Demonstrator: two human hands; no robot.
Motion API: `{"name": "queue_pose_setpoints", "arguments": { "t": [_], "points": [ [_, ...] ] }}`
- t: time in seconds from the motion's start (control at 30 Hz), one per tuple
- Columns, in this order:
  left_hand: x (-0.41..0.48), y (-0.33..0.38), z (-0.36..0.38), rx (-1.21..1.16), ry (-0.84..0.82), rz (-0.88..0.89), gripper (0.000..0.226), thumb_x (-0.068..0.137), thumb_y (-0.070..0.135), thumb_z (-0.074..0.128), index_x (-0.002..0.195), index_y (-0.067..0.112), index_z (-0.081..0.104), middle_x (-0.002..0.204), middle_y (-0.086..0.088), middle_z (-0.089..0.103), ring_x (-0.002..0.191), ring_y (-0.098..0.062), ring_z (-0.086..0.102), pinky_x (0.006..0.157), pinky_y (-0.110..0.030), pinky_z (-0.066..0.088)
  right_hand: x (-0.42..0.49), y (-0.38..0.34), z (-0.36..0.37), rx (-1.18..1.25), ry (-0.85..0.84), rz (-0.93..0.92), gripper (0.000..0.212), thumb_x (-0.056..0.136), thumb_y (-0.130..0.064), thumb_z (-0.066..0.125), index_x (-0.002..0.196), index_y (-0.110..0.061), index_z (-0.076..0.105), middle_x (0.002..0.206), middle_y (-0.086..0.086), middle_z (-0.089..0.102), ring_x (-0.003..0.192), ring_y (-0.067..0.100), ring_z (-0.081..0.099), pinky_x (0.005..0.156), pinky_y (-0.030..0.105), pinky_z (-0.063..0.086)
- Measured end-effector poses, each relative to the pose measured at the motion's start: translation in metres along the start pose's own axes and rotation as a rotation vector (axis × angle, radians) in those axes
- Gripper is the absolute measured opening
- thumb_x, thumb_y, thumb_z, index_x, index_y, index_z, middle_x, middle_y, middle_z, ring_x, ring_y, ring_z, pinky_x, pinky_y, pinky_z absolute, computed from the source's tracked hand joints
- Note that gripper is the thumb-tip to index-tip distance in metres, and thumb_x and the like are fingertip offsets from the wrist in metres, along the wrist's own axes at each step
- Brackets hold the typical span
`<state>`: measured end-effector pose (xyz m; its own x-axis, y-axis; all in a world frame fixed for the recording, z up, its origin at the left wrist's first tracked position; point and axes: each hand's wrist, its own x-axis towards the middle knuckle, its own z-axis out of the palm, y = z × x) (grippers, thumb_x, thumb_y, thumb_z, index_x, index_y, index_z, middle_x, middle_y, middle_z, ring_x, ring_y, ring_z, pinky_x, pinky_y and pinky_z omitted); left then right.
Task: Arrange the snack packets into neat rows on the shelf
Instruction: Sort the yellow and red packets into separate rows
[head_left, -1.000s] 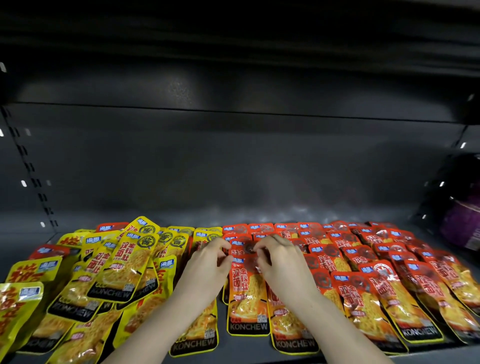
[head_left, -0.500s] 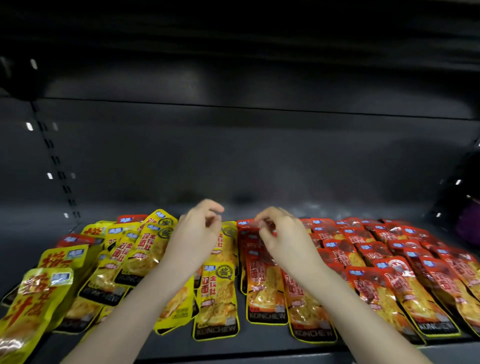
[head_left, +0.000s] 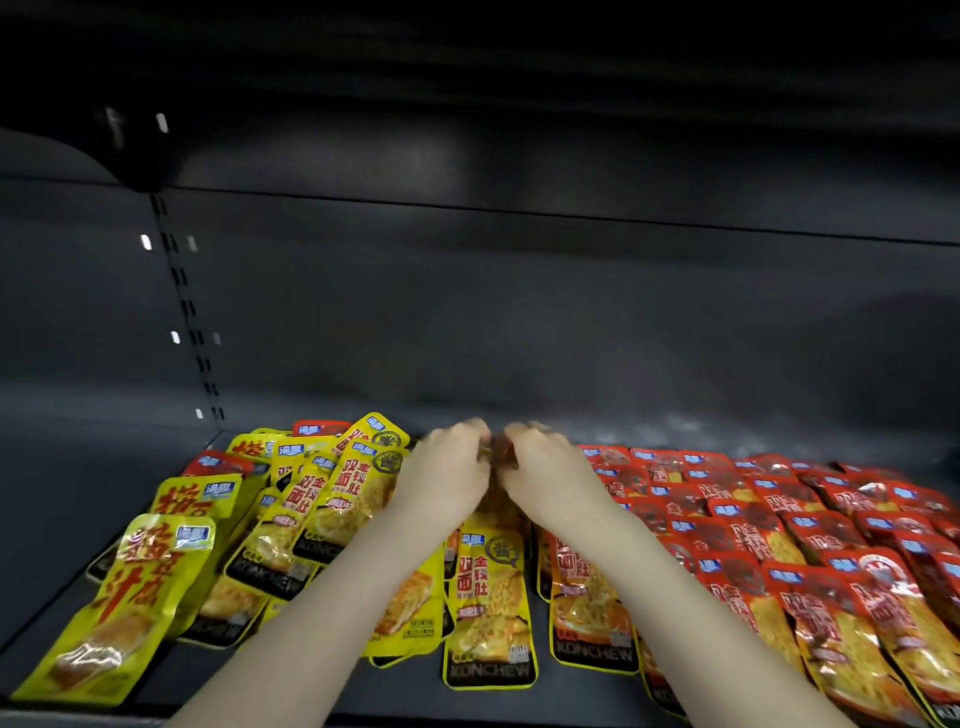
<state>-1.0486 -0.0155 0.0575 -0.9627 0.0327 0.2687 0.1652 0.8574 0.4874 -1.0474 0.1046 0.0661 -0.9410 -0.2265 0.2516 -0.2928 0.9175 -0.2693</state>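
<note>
The shelf (head_left: 62, 519) is one dark metal level, and all the snack packets lie flat on it, tops toward the back wall.

The red packets (head_left: 753, 525) fill the right half in overlapping rows that already run front to back. They overlap too much for an exact count, but roughly thirty show, in about five rows.

The yellow packets (head_left: 332, 499) on the left are a loose heap, tilted and lying across one another. About eleven can be made out. Two stray red ones (head_left: 321, 428) poke out at the back of that heap.

The left hand (head_left: 447, 470) and right hand (head_left: 548, 470) meet at the back of the shelf, right on the seam between yellow and red. Both have curled fingers, but they are blurred, and I cannot tell whether they pinch a packet top or hold nothing.

The step in hand looks like squaring up the middle row, where a single yellow packet (head_left: 488, 597) lies straight at the front. The task seems about half done. Next, the yellow heap probably needs lifting apart and laying down one by one in matching rows, with the red strays moved across.
</note>
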Motion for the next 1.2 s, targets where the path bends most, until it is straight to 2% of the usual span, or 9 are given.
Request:
{"name": "queue_pose_setpoints", "arguments": {
  "t": [0.13,0.23,0.4,0.6,0.77,0.93,1.1,1.2],
  "points": [
    [-0.002,-0.007,0.008,0.144,-0.088,0.075,0.017,0.086,0.014,0.049,0.098,0.017,0.061,0.109,-0.006,0.062,0.113,-0.028,0.049,0.089,-0.037,0.043,-0.001,0.004,0.007,-0.114,-0.133,-0.037,0.023,0.086,-0.027,0.051,0.102,-0.013,0.060,0.112,0.012,0.063,0.110,0.033,0.055,0.088,0.038,0.042],
    [-0.006,-0.012,0.010,0.232,-0.133,0.140,0.020,0.089,0.021,0.052,0.105,0.017,0.063,0.114,-0.003,0.057,0.118,-0.024,0.040,0.095,-0.034,0.037,-0.007,0.008,0.009,-0.165,-0.224,-0.092,0.029,0.085,-0.039,0.052,0.106,-0.020,0.059,0.115,0.007,0.064,0.114,0.030,0.053,0.095,0.039,0.040],
    [-0.012,-0.013,0.008,0.323,-0.176,0.209,0.019,0.089,0.032,0.054,0.099,0.018,0.063,0.109,0.001,0.059,0.117,-0.021,0.037,0.099,-0.034,0.033,-0.012,0.012,0.009,-0.175,-0.266,-0.138,0.037,0.082,-0.050,0.057,0.107,-0.024,0.053,0.120,-0.002,0.058,0.117,0.025,0.048,0.091,0.038,0.034],
    [-0.019,-0.009,0.005,0.451,-0.200,0.284,0.028,0.090,0.041,0.050,0.106,0.018,0.055,0.115,0.003,0.055,0.121,-0.020,0.031,0.098,-0.036,0.028,-0.015,0.014,0.012,-0.264,-0.266,-0.180,0.047,0.082,-0.054,0.054,0.116,-0.021,0.054,0.123,-0.001,0.052,0.117,0.023,0.040,0.094,0.040,0.028],
    [-0.021,-0.009,0.002,0.484,-0.218,0.324,0.031,0.092,0.042,0.046,0.102,0.017,0.061,0.112,0.002,0.054,0.119,-0.020,0.030,0.100,-0.038,0.028,-0.016,0.012,0.010,-0.295,-0.275,-0.186,0.042,0.084,-0.053,0.053,0.106,-0.018,0.057,0.114,0.001,0.053,0.112,0.023,0.039,0.092,0.040,0.028],
    [-0.024,-0.011,0.000,0.460,-0.228,0.352,0.024,0.090,0.034,0.047,0.101,0.018,0.061,0.111,0.004,0.053,0.118,-0.020,0.031,0.098,-0.039,0.030,-0.018,0.016,0.007,-0.314,-0.313,-0.181,0.038,0.086,-0.048,0.053,0.102,-0.014,0.056,0.112,0.002,0.052,0.111,0.023,0.037,0.091,0.039,0.027],
    [-0.025,-0.011,-0.002,0.435,-0.211,0.346,0.022,0.090,0.035,0.049,0.101,0.018,0.058,0.111,0.005,0.054,0.118,-0.019,0.031,0.098,-0.038,0.031,-0.021,0.014,0.010,-0.301,-0.240,-0.214,0.021,0.093,-0.031,0.047,0.102,-0.013,0.052,0.112,0.005,0.051,0.112,0.025,0.037,0.089,0.037,0.027],
    [-0.023,-0.012,-0.001,0.426,-0.196,0.338,0.023,0.093,0.037,0.046,0.103,0.018,0.055,0.112,0.006,0.055,0.119,-0.019,0.032,0.098,-0.038,0.032,-0.021,0.014,0.010,-0.298,-0.169,-0.211,0.018,0.093,-0.023,0.042,0.107,-0.013,0.049,0.116,0.004,0.050,0.114,0.026,0.037,0.088,0.036,0.027]
  ]
}}
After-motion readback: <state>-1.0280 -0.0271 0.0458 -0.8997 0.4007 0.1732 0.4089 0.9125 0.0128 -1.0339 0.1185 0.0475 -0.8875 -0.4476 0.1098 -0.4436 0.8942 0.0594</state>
